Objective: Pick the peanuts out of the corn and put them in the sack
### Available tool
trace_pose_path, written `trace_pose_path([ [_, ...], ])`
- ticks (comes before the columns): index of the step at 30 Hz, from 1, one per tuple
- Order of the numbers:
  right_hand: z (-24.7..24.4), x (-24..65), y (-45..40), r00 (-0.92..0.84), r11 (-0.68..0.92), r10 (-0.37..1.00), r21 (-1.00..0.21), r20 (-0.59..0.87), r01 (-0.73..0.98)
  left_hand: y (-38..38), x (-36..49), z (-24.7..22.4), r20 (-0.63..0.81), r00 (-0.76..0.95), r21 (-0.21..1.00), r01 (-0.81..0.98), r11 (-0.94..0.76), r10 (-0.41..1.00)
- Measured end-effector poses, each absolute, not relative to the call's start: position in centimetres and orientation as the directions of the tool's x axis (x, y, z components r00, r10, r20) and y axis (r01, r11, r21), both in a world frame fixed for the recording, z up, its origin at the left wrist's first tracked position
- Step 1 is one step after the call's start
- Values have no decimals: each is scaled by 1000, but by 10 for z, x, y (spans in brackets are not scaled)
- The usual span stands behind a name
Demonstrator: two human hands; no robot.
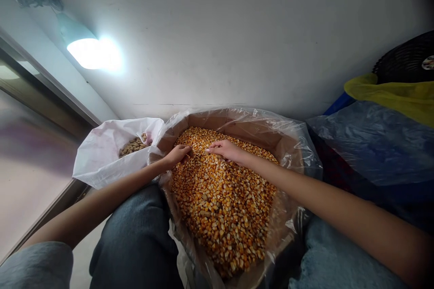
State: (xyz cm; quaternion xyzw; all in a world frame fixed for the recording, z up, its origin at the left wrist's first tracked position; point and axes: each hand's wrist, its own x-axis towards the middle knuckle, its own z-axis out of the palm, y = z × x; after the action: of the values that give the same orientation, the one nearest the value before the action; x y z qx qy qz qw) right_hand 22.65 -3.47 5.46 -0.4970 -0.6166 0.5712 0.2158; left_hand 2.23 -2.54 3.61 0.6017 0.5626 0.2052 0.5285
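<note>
A cardboard box (pixel 244 123) lined with clear plastic sits between my knees, heaped with dried yellow-orange corn kernels (pixel 220 207). My left hand (pixel 176 155) rests at the box's near-left side, its fingers curled down into the kernels. Whether they hold any is hidden. My right hand (pixel 225 150) lies across the top of the heap, fingers straight and together, with nothing visible in it. To the left of the box, a white plastic bag (pixel 98 158) holds a small pile of paler, tan kernels (pixel 133 146), close to my left wrist.
My denim-covered legs (pixel 135 239) lie below and beside the box. A white wall (pixel 217 45) stands just behind it. A glass door (pixel 34 162) is at the left, and a blue plastic-covered bundle (pixel 369 144) with yellow cloth (pixel 396 97) is at the right.
</note>
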Motion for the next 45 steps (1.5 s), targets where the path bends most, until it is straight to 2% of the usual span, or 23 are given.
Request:
trace_pose_path([
  [3,56,227,-35,-410,-147,862,-921,-298,361,-21,19,34,-426,306,900,235,366,851],
  [5,57,227,-36,-403,-149,866,-921,-297,360,-19,16,32,-461,311,888,167,429,831],
  [7,59,227,-36,-392,-152,870,-919,-300,364,-18,15,30,-449,284,886,268,379,847],
  [9,59,227,-37,-388,-151,871,-916,-300,370,-18,16,29,-355,272,835,522,173,894],
  [11,59,227,-37,-388,-142,873,-915,-295,377,-20,20,29,-230,337,624,771,-128,913],
  [13,58,228,-36,-393,-131,874,-916,-287,379,-23,26,31,-181,422,336,875,-347,888],
  [15,56,228,-36,-398,-122,874,-919,-279,375,-25,31,32,-210,445,142,895,-423,871],
  [18,56,228,-36,-404,-120,873,-922,-274,368,-27,35,31,-251,419,58,906,-419,872],
  [23,58,229,-38,-400,-146,868,-922,-293,358,-25,32,29,-254,382,123,924,-362,889],
  [25,58,229,-38,-400,-164,865,-925,-301,342,-23,30,30,-240,372,221,920,-323,897],
  [26,58,229,-37,-399,-177,864,-926,-308,333,-22,28,32,-236,356,302,911,-280,904],
  [28,56,230,-35,-384,-216,863,-927,-329,308,-21,26,36,-265,301,544,831,-116,916],
  [30,54,229,-34,-369,-271,860,-928,-353,257,-21,23,40,-337,285,785,611,101,897],
  [32,52,229,-32,-376,-335,849,-928,-372,162,-21,19,45,-408,335,899,306,312,849],
  [35,50,229,-31,-424,-430,819,-903,-387,-8,-20,15,51,-453,432,844,-75,532,780],
  [39,51,232,-29,-486,-550,759,-826,-433,-123,-19,10,55,-445,505,696,-324,641,739],
  [42,50,233,-27,-539,-628,703,-761,-465,-162,-20,10,54,-430,515,714,-309,628,742],
  [45,50,233,-25,-599,-658,673,-721,-434,-218,-21,11,48,-427,458,858,-67,509,780],
])
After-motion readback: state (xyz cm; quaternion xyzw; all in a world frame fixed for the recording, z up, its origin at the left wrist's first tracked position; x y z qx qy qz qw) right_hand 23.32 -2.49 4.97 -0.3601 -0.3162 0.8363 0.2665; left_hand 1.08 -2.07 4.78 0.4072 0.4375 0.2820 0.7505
